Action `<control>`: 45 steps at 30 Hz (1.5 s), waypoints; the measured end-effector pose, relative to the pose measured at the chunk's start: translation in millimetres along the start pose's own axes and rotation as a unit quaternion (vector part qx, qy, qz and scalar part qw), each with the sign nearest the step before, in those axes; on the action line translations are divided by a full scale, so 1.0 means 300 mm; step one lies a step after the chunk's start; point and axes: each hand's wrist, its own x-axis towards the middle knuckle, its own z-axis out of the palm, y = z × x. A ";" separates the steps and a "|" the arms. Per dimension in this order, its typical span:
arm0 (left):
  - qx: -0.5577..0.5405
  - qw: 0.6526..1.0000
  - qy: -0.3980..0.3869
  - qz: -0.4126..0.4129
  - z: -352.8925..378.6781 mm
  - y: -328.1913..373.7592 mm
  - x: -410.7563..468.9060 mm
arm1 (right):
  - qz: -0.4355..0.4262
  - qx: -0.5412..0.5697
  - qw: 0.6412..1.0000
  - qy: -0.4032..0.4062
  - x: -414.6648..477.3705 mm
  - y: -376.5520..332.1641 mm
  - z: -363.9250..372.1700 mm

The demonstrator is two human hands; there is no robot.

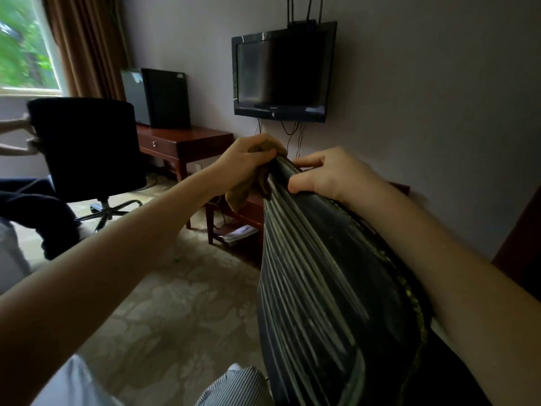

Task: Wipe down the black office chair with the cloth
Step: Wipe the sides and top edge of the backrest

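The ribbed back of a black office chair (322,282) fills the lower right, seen from behind and above. My left hand (248,159) presses a brown cloth (243,194) against the far end of the chair's top edge; part of the cloth hangs below my fingers. My right hand (330,174) grips the top edge just beside it, thumb on the ribbed face and fingers curled over the rim.
A second black office chair (87,145) stands at the left, held by another person's hands (29,133), with that person's dark legs (41,212) below. A wooden desk (187,142), a low table (234,212), a wall TV (281,74) and patterned carpet (175,303) surround me.
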 end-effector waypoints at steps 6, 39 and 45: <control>0.051 0.998 -0.027 0.019 0.028 0.066 -0.021 | -0.008 0.035 0.998 -0.050 -0.105 0.042 -0.082; 0.068 0.995 0.013 0.066 0.004 -0.067 0.044 | 0.060 0.096 0.992 0.047 0.067 -0.063 0.042; 0.029 0.999 0.002 -0.043 -0.064 -0.148 0.220 | 0.066 0.045 0.996 -0.023 0.081 -0.094 0.013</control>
